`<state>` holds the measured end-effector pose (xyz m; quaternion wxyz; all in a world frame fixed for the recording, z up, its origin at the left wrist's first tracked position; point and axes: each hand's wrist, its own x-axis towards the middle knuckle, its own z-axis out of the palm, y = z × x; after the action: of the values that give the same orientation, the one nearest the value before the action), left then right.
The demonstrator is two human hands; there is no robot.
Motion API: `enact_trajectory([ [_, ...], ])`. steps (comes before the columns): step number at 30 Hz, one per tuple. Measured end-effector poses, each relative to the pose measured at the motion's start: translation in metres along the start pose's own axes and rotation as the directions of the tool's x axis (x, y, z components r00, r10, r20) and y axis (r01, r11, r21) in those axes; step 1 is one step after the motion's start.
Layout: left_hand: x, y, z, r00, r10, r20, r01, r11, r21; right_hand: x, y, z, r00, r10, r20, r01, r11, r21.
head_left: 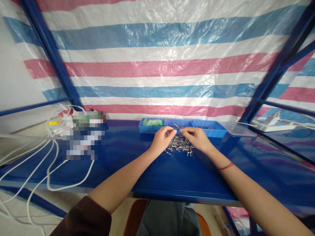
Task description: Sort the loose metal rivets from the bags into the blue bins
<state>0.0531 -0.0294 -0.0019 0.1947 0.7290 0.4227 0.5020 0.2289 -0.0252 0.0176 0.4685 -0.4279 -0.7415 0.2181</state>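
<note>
A pile of silvery blind rivets (pixel 180 144) lies on the blue table, with a few strays along its near edge. My left hand (pixel 161 139) hovers over the pile's left side, thumb and fingertips drawn together; whatever they pinch is too small to make out. Opposite it, my right hand (pixel 197 137) is above the right side, its thumb and forefinger closed in a pinch whose content I cannot see. The fingertips of both hands face each other, a small gap apart. Just behind them, a middle blue bin (pixel 176 122) holds some rivets and is partly hidden.
A left blue bin (pixel 145 129) contains green packets; a right blue bin (pixel 214 132) holds more metal pieces. A clear plastic lid (pixel 240 129) lies beside it. White cables (pixel 49 170) trail over the table's left side. A power strip (pixel 273 123) sits at right.
</note>
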Motion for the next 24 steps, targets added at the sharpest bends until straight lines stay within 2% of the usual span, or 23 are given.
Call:
enact_trajectory([
  [2, -0.001, 0.001, -0.002, 0.998, 0.044, 0.054, -0.049, 0.994, 0.100, 0.003, 0.007, -0.003, 0.984, 0.156, -0.084, -0.147, 0.984, 0.100],
  [3, -0.002, 0.001, -0.003, 0.994, 0.060, 0.093, -0.075, 0.984, 0.163, 0.005, 0.011, -0.005, 0.955, 0.253, -0.153, -0.224, 0.957, 0.182],
  [6, -0.005, 0.002, -0.005, 0.972, 0.063, 0.225, -0.141, 0.927, 0.347, 0.009, 0.021, -0.018, 0.809, 0.490, -0.326, -0.333, 0.838, 0.433],
  [8, -0.007, 0.003, -0.006, 0.950, 0.041, 0.311, -0.176, 0.890, 0.421, 0.011, 0.026, -0.027, 0.745, 0.557, -0.368, -0.344, 0.792, 0.504],
  [11, -0.009, 0.003, -0.006, 0.913, -0.002, 0.407, -0.207, 0.858, 0.470, 0.012, 0.031, -0.035, 0.712, 0.594, -0.374, -0.372, 0.771, 0.517],
  [13, -0.008, 0.003, -0.006, 0.901, -0.019, 0.434, -0.214, 0.851, 0.480, 0.012, 0.030, -0.035, 0.729, 0.588, -0.349, -0.377, 0.772, 0.512],
  [16, -0.008, 0.003, -0.006, 0.898, -0.020, 0.440, -0.222, 0.842, 0.491, 0.011, 0.027, -0.028, 0.815, 0.508, -0.279, -0.358, 0.820, 0.445],
  [21, -0.009, 0.006, -0.005, 0.901, -0.030, 0.433, -0.225, 0.820, 0.526, 0.009, 0.022, -0.015, 0.949, 0.281, -0.143, -0.266, 0.957, 0.118],
  [24, -0.010, 0.007, -0.005, 0.893, -0.041, 0.448, -0.226, 0.820, 0.526, 0.006, 0.017, -0.012, 0.987, 0.156, -0.030, -0.157, 0.986, -0.048],
])
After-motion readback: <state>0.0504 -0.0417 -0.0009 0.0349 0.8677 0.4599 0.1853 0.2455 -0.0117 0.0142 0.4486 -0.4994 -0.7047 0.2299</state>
